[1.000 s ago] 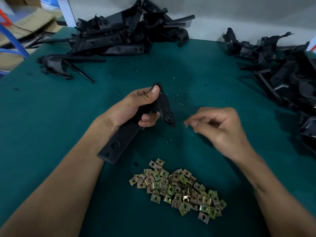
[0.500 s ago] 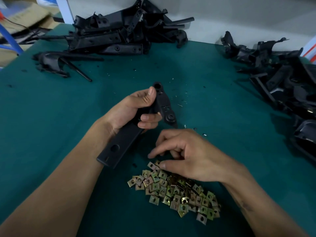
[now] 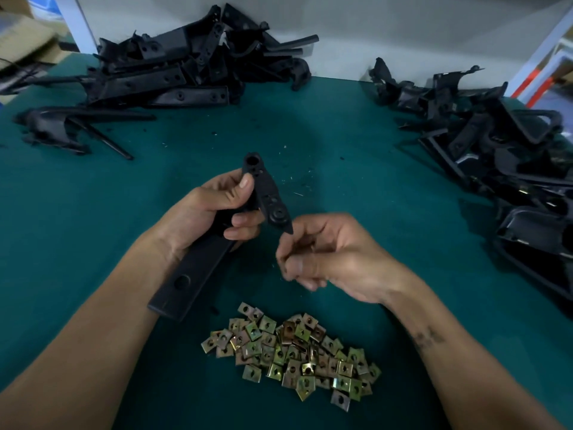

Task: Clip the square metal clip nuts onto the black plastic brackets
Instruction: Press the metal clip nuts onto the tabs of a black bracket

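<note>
The right hand [image 3: 335,256] is curled with fingertips pinched together just below the pointed tip of the black bracket [image 3: 266,193], probably on a clip nut, though none shows between the fingers. The left hand [image 3: 210,212] wraps tightly around the bracket's middle, tilting it up. The loose clip nuts [image 3: 291,352] lie heaped on the green mat [image 3: 77,228] below. A skewed approach could jam the nut or flick it away.

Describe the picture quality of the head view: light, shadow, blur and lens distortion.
Head view: dim, soft light, with a faint broad shadow on the green table; wide-angle bending curves the table edge and stretches the forearms; the right hand is slightly motion-blurred, so whatever it pinches cannot be made out; the left hand, bracket and pile of clip nuts are fairly sharp; black bracket heaps lose detail.
</note>
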A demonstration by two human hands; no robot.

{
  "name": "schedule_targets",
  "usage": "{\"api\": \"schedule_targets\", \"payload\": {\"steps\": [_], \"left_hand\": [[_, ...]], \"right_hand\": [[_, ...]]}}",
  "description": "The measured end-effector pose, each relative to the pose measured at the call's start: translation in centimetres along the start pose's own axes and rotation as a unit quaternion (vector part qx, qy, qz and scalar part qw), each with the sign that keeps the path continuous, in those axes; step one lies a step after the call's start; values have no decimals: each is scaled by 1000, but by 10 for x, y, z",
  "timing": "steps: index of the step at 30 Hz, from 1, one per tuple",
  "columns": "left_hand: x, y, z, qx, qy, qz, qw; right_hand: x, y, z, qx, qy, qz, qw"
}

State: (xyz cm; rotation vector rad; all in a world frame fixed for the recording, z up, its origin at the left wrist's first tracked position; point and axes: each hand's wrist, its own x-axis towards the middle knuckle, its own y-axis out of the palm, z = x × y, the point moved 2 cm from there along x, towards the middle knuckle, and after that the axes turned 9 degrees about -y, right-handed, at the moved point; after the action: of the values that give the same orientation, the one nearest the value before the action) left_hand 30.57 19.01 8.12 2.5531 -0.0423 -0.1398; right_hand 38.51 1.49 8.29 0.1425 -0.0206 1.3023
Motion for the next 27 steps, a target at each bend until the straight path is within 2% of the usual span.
{"api": "schedule_targets", "payload": {"steps": [4, 7, 14, 21, 27], "left_hand": [[2, 2, 2, 24, 11, 17, 1000], [6, -2, 4, 58, 6, 41, 997], [14, -5, 10, 121, -24, 51, 991], [15, -6, 12, 116, -28, 54, 991], [14, -7, 12, 116, -24, 68, 991]], "right_hand": [[4, -20, -1, 122, -53, -117, 984], [8, -23, -2, 169, -81, -165, 968], [10, -22, -1, 210, -91, -178, 957], [9, -25, 2, 215, -99, -230, 944], [9, -27, 5, 278, -109, -221, 929]]}}
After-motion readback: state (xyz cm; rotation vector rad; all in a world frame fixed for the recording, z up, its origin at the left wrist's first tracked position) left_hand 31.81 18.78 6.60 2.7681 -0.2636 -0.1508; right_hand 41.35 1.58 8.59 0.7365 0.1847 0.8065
